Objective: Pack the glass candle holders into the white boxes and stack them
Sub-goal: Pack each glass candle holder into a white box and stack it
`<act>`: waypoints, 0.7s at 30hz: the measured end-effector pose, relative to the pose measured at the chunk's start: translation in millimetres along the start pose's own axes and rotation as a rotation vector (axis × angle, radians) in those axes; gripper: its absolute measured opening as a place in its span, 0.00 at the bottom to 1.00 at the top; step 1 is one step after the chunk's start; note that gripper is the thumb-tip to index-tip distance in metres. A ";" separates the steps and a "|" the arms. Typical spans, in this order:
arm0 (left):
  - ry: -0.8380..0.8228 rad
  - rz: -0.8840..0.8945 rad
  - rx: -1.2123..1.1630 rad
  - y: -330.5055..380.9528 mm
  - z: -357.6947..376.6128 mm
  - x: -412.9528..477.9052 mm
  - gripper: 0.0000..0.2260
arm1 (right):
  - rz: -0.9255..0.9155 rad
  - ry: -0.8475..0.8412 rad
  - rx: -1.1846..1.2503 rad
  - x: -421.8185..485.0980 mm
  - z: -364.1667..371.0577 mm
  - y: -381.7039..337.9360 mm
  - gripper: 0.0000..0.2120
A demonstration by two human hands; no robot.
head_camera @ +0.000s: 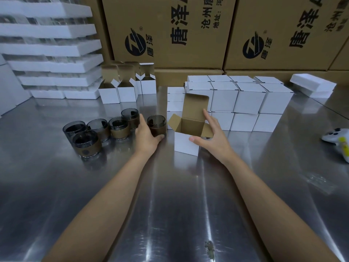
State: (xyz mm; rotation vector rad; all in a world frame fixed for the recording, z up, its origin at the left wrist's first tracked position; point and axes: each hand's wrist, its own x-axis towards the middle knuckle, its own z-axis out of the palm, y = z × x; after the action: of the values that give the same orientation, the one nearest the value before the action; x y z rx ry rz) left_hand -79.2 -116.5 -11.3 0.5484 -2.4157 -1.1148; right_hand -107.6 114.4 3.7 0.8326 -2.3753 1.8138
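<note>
Reading the brown cartons [188,31] along the back wall, at 12 o'clock from the hands: each bears a round black logo with a slanted stripe and a small ® mark, big black characters "唐泽", and smaller lines that begin "沧州唐" and "地址:河" before the frame cuts them off. Nothing legible shows on the white boxes or the glassware.

On the steel tabletop [170,195], the left hand [146,134] is curled round a smoky glass candle holder [157,125] with a brown band. The thumb lies under its near base and the fingers wrap its left side. The right hand [210,134] is spread wide. Its thumb touches the near rim of the open white box [186,145], and its straight fingers reach along the right flap toward the raised lid.

The held candle holder stands upright, just beside the open white box at its 9 o'clock. Five more candle holders [98,129] cluster at 9 o'clock from the left hand. Empty upright boxes [125,91] with raised lids stand at 11 o'clock. Closed white boxes [247,99] are stacked two high at 1 o'clock behind the right hand. White foam trays [51,48] pile up at 10 o'clock, and a white handheld controller [336,138] lies at 3 o'clock.
</note>
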 end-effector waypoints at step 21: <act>0.124 0.085 -0.784 48.5 -29.3 -15.8 0.20 | 0.093 -0.118 0.045 7.2 6.2 5.4 0.53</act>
State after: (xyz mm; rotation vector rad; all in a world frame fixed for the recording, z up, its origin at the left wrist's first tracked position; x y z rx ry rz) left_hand -59.1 -97.3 40.6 0.2334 -1.6750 -1.7730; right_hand -114.4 106.9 -0.5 0.8709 -2.4932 1.9095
